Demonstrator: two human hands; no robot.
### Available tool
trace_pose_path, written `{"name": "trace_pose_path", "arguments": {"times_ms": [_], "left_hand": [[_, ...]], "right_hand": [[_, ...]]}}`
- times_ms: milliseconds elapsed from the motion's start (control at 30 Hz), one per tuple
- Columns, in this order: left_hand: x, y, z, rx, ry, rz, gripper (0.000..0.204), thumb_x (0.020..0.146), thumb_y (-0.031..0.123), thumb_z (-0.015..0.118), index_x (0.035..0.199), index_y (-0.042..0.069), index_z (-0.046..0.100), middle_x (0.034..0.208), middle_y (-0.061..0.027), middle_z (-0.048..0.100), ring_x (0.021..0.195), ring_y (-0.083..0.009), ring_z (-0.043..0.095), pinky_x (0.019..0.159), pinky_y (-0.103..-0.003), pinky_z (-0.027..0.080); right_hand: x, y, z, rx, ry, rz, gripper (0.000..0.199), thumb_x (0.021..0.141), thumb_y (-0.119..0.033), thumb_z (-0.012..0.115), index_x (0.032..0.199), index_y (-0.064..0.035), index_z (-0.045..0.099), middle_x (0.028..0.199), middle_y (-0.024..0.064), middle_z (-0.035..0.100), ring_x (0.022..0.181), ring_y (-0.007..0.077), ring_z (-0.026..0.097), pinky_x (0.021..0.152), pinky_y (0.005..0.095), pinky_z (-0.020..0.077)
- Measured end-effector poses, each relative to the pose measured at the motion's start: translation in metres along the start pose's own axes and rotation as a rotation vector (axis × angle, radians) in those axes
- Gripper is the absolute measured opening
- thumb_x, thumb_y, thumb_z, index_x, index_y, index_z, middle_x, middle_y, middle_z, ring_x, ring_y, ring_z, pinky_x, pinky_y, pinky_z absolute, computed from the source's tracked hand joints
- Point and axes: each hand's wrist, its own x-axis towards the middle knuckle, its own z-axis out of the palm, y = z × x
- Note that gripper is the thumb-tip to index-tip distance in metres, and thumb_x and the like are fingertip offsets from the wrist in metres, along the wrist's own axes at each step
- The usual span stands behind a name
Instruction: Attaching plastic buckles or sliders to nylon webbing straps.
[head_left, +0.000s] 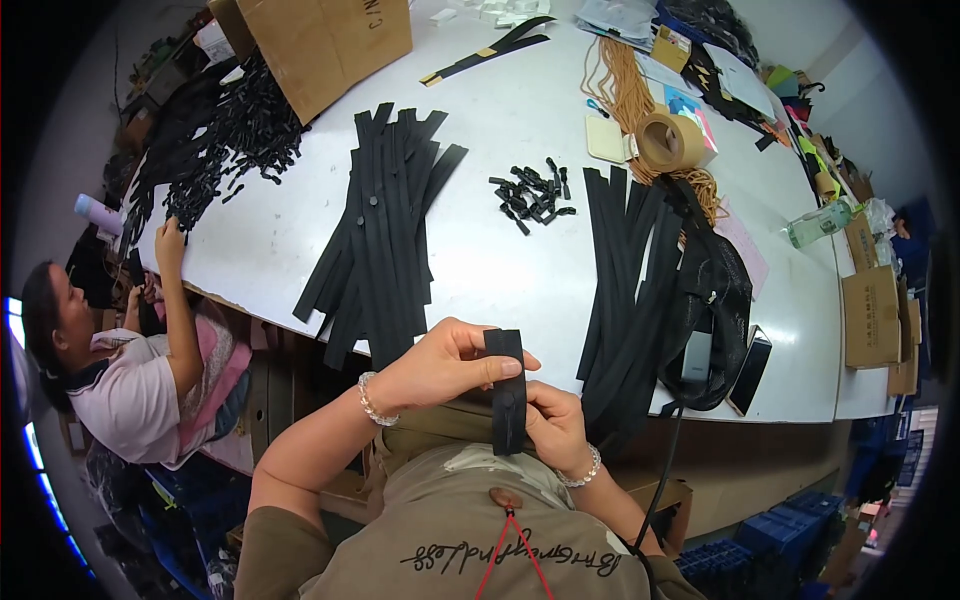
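Note:
A black zipper (508, 345) hangs upright in front of my chest, its lower end over my shirt. Close to its top, my left hand (450, 368) pinches it, thumb flat on the front. My right hand (557, 425) grips the same zipper lower down, beside what looks like its slider; those fingertips are partly hidden behind the strip. Beyond my left hand lies a loose stack of black zippers (385, 220). Past my right hand is a second stack of black zippers (622, 290). Between the stacks sits a small heap of black zipper pulls (535, 193).
A black mesh bag (715, 290) and a phone (750, 370) lie at the table's right edge, near tape (668, 142) and orange cord (622, 85). A carton (325, 50) and a larger pile of pulls (245, 130) stand far left. A co-worker (130, 370) sits at left.

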Motion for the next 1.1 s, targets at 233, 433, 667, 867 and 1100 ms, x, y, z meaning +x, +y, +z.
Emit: {"name": "trace_pose_path", "arguments": {"times_ms": [233, 433, 667, 867, 1100], "left_hand": [[-0.001, -0.001, 0.001, 0.066, 0.018, 0.03, 0.02, 0.089, 0.015, 0.061, 0.1, 0.001, 0.068, 0.072, 0.0051, 0.056, 0.064, -0.0018, 0.045, 0.059, -0.018, 0.039], [-0.001, -0.004, 0.003, 0.072, 0.038, 0.009, 0.02, 0.089, 0.016, 0.061, 0.101, 0.002, 0.068, 0.072, 0.0046, 0.057, 0.063, -0.0014, 0.045, 0.057, -0.018, 0.038], [-0.003, -0.011, 0.004, 0.03, 0.051, 0.01, 0.022, 0.089, 0.014, 0.06, 0.106, 0.001, 0.066, 0.083, 0.0008, 0.063, 0.074, -0.003, 0.054, 0.068, -0.02, 0.047], [-0.008, -0.021, 0.017, 0.021, 0.054, 0.066, 0.037, 0.084, 0.007, 0.065, 0.119, -0.001, 0.055, 0.099, -0.0022, 0.061, 0.087, -0.0041, 0.055, 0.077, -0.022, 0.048], [-0.011, -0.028, 0.028, 0.084, 0.173, 0.004, 0.039, 0.081, 0.002, 0.066, 0.119, -0.001, 0.056, 0.082, 0.0039, 0.057, 0.075, -0.0011, 0.052, 0.07, -0.018, 0.046]], "right_hand": [[0.002, 0.002, 0.002, 0.049, -0.005, 0.009, 0.019, 0.095, -0.012, 0.048, 0.099, 0.0026, 0.06, 0.08, -0.0017, 0.06, 0.069, 0.0027, 0.053, 0.061, 0.0177, 0.0444], [-0.002, 0.007, 0.001, 0.069, 0.0, 0.028, 0.019, 0.095, -0.012, 0.048, 0.1, 0.0026, 0.059, 0.082, -0.0009, 0.061, 0.07, 0.0026, 0.054, 0.062, 0.0175, 0.0452], [-0.002, 0.007, 0.004, 0.073, 0.023, 0.045, 0.018, 0.095, -0.013, 0.05, 0.099, 0.0022, 0.06, 0.082, -0.0012, 0.061, 0.07, 0.0027, 0.054, 0.062, 0.017, 0.0449], [-0.005, 0.007, 0.004, -0.106, 0.206, -0.12, 0.015, 0.094, -0.012, 0.051, 0.094, 0.0006, 0.06, 0.078, -0.002, 0.059, 0.067, 0.0023, 0.052, 0.057, 0.0178, 0.0424], [0.001, -0.002, -0.004, -0.456, 0.238, -0.25, 0.009, 0.087, -0.001, 0.053, 0.088, 0.0004, 0.062, 0.073, 0.0064, 0.06, 0.06, 0.0122, 0.056, 0.055, 0.0237, 0.0432]]}}
